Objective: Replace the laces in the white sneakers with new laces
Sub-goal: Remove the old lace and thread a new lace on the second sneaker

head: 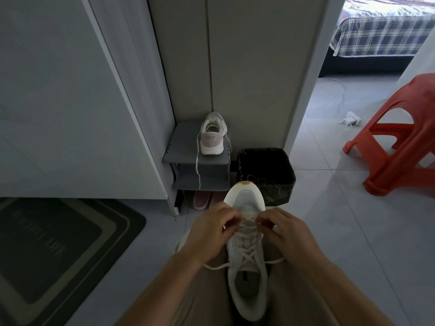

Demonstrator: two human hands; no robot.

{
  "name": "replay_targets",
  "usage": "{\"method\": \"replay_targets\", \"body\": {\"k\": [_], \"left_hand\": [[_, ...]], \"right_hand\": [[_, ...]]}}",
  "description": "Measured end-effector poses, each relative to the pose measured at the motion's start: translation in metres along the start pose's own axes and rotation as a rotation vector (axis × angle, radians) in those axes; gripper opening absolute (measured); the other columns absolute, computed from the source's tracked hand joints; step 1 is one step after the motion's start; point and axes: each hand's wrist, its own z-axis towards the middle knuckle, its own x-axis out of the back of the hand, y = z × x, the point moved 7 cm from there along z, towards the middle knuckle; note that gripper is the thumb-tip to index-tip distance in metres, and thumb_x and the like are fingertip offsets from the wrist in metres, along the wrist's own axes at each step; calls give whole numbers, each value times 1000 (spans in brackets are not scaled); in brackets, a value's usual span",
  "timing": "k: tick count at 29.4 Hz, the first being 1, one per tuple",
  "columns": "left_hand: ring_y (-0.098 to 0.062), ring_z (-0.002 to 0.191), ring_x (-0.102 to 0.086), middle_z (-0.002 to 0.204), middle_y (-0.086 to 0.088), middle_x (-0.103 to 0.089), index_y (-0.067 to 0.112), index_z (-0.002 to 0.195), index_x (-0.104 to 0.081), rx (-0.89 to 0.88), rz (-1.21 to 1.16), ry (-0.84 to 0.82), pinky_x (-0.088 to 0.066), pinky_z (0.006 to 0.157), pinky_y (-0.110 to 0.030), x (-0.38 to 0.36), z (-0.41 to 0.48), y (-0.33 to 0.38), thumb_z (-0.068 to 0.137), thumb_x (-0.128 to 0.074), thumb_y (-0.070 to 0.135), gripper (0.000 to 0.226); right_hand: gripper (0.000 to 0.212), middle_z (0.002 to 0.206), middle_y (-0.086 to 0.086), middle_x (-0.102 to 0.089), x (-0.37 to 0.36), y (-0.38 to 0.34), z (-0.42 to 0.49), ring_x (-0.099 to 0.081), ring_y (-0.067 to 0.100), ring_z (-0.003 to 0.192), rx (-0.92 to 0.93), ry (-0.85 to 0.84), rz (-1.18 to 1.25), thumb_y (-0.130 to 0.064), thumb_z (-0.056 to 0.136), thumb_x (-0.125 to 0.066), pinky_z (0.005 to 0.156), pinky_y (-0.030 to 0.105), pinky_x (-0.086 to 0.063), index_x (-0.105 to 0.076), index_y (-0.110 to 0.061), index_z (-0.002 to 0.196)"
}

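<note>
A white sneaker [247, 250] lies on my lap, toe pointing away, threaded with a white lace [249, 254] whose ends trail out to both sides. My left hand [209, 234] pinches the lace at the lowest eyelets on the left. My right hand [289, 231] pinches it on the right side of the same row. The second white sneaker [213, 134] stands heel toward me on a small grey shoe rack [188, 156], with its lace [197, 165] hanging over the shelf's front edge.
A black-lined bin [267, 170] holding dark laces sits just beyond the sneaker's toe. An orange plastic stool [400, 140] stands at right. A doormat [54, 250] lies at left. Pink slippers [202, 200] rest under the rack. A charger and cable [352, 117] lie on the floor.
</note>
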Motion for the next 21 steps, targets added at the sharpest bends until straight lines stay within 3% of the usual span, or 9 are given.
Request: {"method": "replay_targets", "body": {"k": [3, 4, 7, 9, 12, 14, 17, 19, 21], "left_hand": [[-2, 58, -53, 77, 9, -56, 17, 79, -63, -186, 247, 6, -43, 48, -14, 0, 5, 12, 81, -49, 28, 19], [-3, 59, -53, 78, 7, -57, 18, 79, -62, -178, 231, 26, -41, 48, -13, -1, 2, 11, 80, -48, 29, 19], [-2, 72, -53, 86, 5, -60, 23, 89, -55, -82, 22, 137, -42, 60, -12, -5, -7, 3, 83, -52, 26, 8], [-2, 80, -54, 90, 7, -59, 26, 92, -54, -43, -49, 205, -43, 68, -10, -7, -18, -3, 84, -53, 26, 8], [1, 85, -55, 94, 13, -57, 25, 93, -60, -42, -36, 154, -43, 73, -9, -8, -29, -8, 86, -51, 30, 12], [-2, 79, -57, 91, 8, -61, 19, 91, -64, -126, 80, 96, -46, 67, -12, -7, -24, -2, 87, -50, 29, 18], [-4, 63, -56, 79, 6, -61, 15, 82, -63, -202, 207, 36, -45, 52, -16, -9, -12, 4, 82, -51, 25, 15], [-5, 65, -54, 76, 12, -56, 16, 78, -59, -71, 45, 61, -42, 55, -11, -8, -11, -3, 81, -58, 17, 3], [-7, 75, -55, 75, 17, -54, 17, 78, -58, 129, -145, 140, -42, 62, -9, -9, -20, -16, 79, -66, 8, 12]], "right_hand": [[9, 76, -7, -65, 1, -8, 4, -62, 8, 64, 162, -38, -217, -26, 75, -63, 56, 11, -46, -68, -21, 81], [9, 74, -7, -64, -1, -8, 4, -62, 8, 62, 187, -20, -243, -27, 73, -62, 55, 10, -44, -67, -21, 78], [8, 86, -9, -54, -6, -1, 2, -55, 7, 76, 40, 21, -74, -21, 89, -58, 70, 3, -36, -63, -16, 89], [11, 93, -11, -49, -9, 12, -4, -49, 4, 82, -47, 54, 1, -22, 90, -55, 70, 4, -37, -60, -14, 95], [10, 93, -8, -59, -5, 11, -11, -56, 0, 76, -27, 75, 95, -19, 83, -63, 73, 2, -44, -67, -14, 92], [7, 87, -4, -63, -5, 3, -11, -59, 1, 69, 57, 74, -8, -18, 82, -65, 70, 0, -42, -69, -13, 86], [11, 75, -4, -63, -11, -5, -10, -54, 1, 62, 123, 64, -181, -26, 71, -63, 61, 6, -42, -65, -16, 76], [12, 74, -5, -60, -10, -1, -9, -48, -1, 63, 96, 106, -129, -29, 72, -60, 56, 7, -44, -62, -17, 76], [11, 75, -5, -60, -8, 0, -12, -47, -1, 62, 65, 143, -70, -27, 75, -60, 54, 5, -42, -61, -16, 78]]}}
